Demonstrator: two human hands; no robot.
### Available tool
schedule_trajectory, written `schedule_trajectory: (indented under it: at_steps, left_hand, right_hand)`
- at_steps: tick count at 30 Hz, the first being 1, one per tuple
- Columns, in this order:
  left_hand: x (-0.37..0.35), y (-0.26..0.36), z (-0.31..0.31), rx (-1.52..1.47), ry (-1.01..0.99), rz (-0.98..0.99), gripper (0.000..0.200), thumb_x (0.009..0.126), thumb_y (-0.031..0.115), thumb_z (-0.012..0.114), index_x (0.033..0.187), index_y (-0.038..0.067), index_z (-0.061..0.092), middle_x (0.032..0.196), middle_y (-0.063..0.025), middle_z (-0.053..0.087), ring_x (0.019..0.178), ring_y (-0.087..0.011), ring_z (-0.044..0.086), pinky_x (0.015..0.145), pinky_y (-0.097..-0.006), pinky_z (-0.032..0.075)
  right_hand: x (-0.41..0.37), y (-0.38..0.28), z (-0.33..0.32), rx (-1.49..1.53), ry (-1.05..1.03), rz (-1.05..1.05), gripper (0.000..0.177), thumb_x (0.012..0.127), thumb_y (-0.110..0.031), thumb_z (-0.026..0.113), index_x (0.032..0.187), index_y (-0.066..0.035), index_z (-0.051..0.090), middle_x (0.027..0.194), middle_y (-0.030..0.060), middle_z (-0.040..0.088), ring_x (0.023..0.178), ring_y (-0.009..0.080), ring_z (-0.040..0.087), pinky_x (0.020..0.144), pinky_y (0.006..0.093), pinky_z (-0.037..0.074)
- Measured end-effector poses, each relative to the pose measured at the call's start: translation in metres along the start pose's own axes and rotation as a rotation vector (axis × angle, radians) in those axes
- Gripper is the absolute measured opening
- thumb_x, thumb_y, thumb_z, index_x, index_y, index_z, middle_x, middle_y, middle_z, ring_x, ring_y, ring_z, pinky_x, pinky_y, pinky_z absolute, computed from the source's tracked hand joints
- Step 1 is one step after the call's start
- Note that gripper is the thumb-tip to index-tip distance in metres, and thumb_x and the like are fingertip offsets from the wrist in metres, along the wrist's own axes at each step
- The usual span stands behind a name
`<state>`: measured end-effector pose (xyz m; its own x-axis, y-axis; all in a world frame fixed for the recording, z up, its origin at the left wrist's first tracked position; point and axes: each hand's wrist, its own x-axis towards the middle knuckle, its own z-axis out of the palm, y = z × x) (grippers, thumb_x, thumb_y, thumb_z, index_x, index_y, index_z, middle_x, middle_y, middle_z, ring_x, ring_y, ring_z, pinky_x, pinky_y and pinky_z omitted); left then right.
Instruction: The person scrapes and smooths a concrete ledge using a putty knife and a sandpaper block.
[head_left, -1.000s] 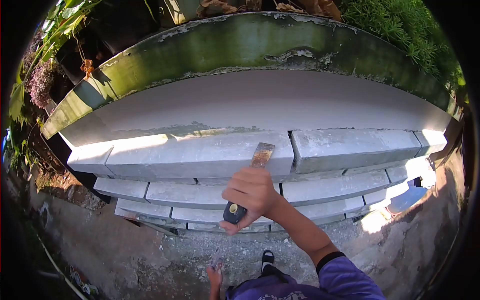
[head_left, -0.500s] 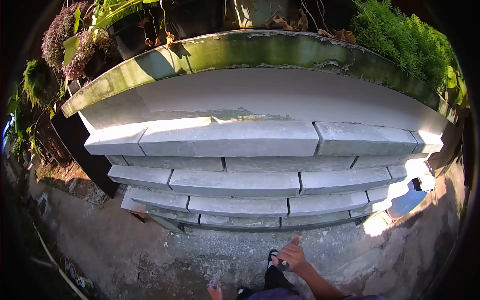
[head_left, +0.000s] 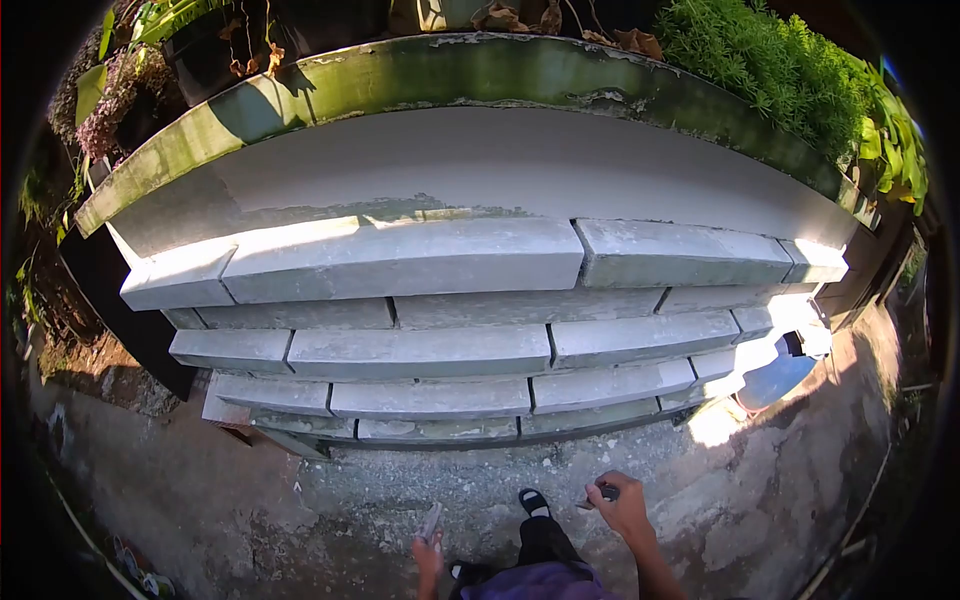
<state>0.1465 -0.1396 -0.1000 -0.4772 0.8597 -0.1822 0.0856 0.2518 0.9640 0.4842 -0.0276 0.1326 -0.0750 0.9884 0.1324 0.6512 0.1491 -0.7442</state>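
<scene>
My right hand [head_left: 625,508] is closed around a small tool with a dark handle [head_left: 609,493]. A thin end sticks out to its left, too small to name. My left hand [head_left: 428,552] grips a flat, pale, narrow piece [head_left: 432,518] that points upward; its kind I cannot make out. Both hands are low in the view, over the concrete floor and apart from the wall. Ahead stands a stepped wall face of grey-white blocks [head_left: 420,258] in overlapping rows, with dark gaps between blocks.
Above the blocks runs a mossy green ledge [head_left: 450,75] with a leafy plant [head_left: 765,80] at right and purplish plants [head_left: 125,95] at left. A blue container [head_left: 778,378] stands by the right end of the blocks. My sandalled foot [head_left: 534,502] is on the concrete floor [head_left: 400,490].
The view has shifted, so the wall sits further left and higher. My right hand has moved right and turned with its tool. More of my left hand and its pale piece shows.
</scene>
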Motion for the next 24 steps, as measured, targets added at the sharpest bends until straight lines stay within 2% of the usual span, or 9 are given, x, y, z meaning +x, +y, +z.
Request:
schedule_trajectory:
  at_steps: [4, 6, 8, 10, 13, 15, 17, 22, 24]
  left_hand:
    - [0.009, 0.013, 0.022, -0.058, 0.069, 0.079, 0.038, 0.085, -0.002, 0.056, 0.123, -0.007, 0.059, 0.123, -0.0144, 0.063, 0.113, -0.0212, 0.058, 0.098, -0.0315, 0.042]
    - [0.009, 0.018, 0.033, -0.063, 0.105, 0.089, 0.038, 0.085, -0.002, 0.055, 0.123, -0.007, 0.059, 0.123, -0.0145, 0.063, 0.114, -0.0213, 0.058, 0.098, -0.0316, 0.041]
    - [0.010, 0.023, 0.043, -0.063, 0.144, 0.100, 0.039, 0.085, -0.002, 0.055, 0.124, -0.007, 0.058, 0.124, -0.0146, 0.063, 0.114, -0.0214, 0.058, 0.099, -0.0317, 0.041]
    - [0.011, 0.027, 0.055, -0.065, 0.177, 0.101, 0.039, 0.085, -0.003, 0.055, 0.124, -0.007, 0.058, 0.124, -0.0147, 0.063, 0.114, -0.0215, 0.058, 0.099, -0.0317, 0.041]
    - [0.018, 0.041, 0.076, -0.067, 0.208, 0.110, 0.040, 0.085, -0.003, 0.054, 0.124, -0.007, 0.058, 0.125, -0.0148, 0.063, 0.115, -0.0216, 0.058, 0.099, -0.0319, 0.041]
    - [0.025, 0.050, 0.090, -0.071, 0.220, 0.117, 0.040, 0.085, -0.003, 0.054, 0.124, -0.007, 0.058, 0.125, -0.0149, 0.062, 0.115, -0.0217, 0.057, 0.100, -0.0319, 0.041]
    - [0.031, 0.057, 0.105, -0.075, 0.222, 0.121, 0.040, 0.085, -0.003, 0.054, 0.124, -0.007, 0.058, 0.125, -0.0150, 0.062, 0.116, -0.0218, 0.057, 0.100, -0.0320, 0.041]
    - [0.039, 0.068, 0.128, -0.080, 0.207, 0.133, 0.041, 0.085, -0.003, 0.053, 0.125, -0.007, 0.058, 0.126, -0.0152, 0.062, 0.116, -0.0221, 0.057, 0.101, -0.0322, 0.040]
    - [0.040, 0.069, 0.134, -0.085, 0.200, 0.137, 0.041, 0.085, -0.003, 0.053, 0.125, -0.007, 0.057, 0.126, -0.0153, 0.062, 0.117, -0.0222, 0.057, 0.101, -0.0323, 0.040]
  right_hand:
    - [0.079, -0.057, -0.055, 0.416, -0.094, 0.127, 0.013, 0.082, -0.003, 0.071, 0.088, 0.001, 0.061, 0.086, 0.0130, 0.070, 0.066, 0.0160, 0.068, 0.051, 0.0256, 0.051]
    - [0.117, -0.075, -0.082, 0.718, 0.057, -0.146, 0.021, 0.080, 0.006, 0.069, 0.094, 0.004, 0.055, 0.088, 0.0175, 0.069, 0.064, 0.0176, 0.068, 0.048, 0.0241, 0.052]
    - [0.155, -0.094, -0.110, 0.827, 0.210, -0.444, 0.046, 0.078, 0.011, 0.068, 0.109, -0.002, 0.036, 0.097, 0.0237, 0.066, 0.068, 0.0224, 0.068, 0.055, 0.0282, 0.056]
    - [0.195, -0.112, -0.138, 0.790, 0.327, -0.777, 0.059, 0.081, -0.004, 0.075, 0.117, -0.009, 0.028, 0.100, 0.0243, 0.065, 0.072, 0.0217, 0.066, 0.063, 0.0284, 0.056]
    - [0.259, -0.137, -0.164, 0.478, 0.566, -1.107, 0.050, 0.093, -0.024, 0.064, 0.120, -0.014, 0.023, 0.105, 0.0209, 0.062, 0.085, 0.0202, 0.061, 0.073, 0.0283, 0.052]
    - [0.297, -0.139, -0.168, 0.376, 0.564, -1.106, 0.043, 0.095, -0.017, 0.061, 0.119, -0.014, 0.025, 0.106, 0.0176, 0.058, 0.089, 0.0214, 0.060, 0.076, 0.0313, 0.052]
    - [0.335, -0.140, -0.154, 0.118, 0.513, -0.954, 0.044, 0.092, -0.010, 0.063, 0.121, -0.011, 0.030, 0.095, 0.0114, 0.060, 0.073, 0.0217, 0.061, 0.062, 0.0297, 0.051]
    - [0.344, -0.145, -0.164, 0.236, 0.511, -1.273, 0.048, 0.088, -0.006, 0.067, 0.121, -0.011, 0.032, 0.090, 0.0092, 0.059, 0.064, 0.0203, 0.060, 0.054, 0.0316, 0.048]
    - [0.356, -0.139, -0.156, 0.151, 0.502, -1.224, 0.049, 0.087, -0.005, 0.068, 0.120, -0.012, 0.032, 0.090, 0.0091, 0.059, 0.063, 0.0196, 0.059, 0.052, 0.0309, 0.047]
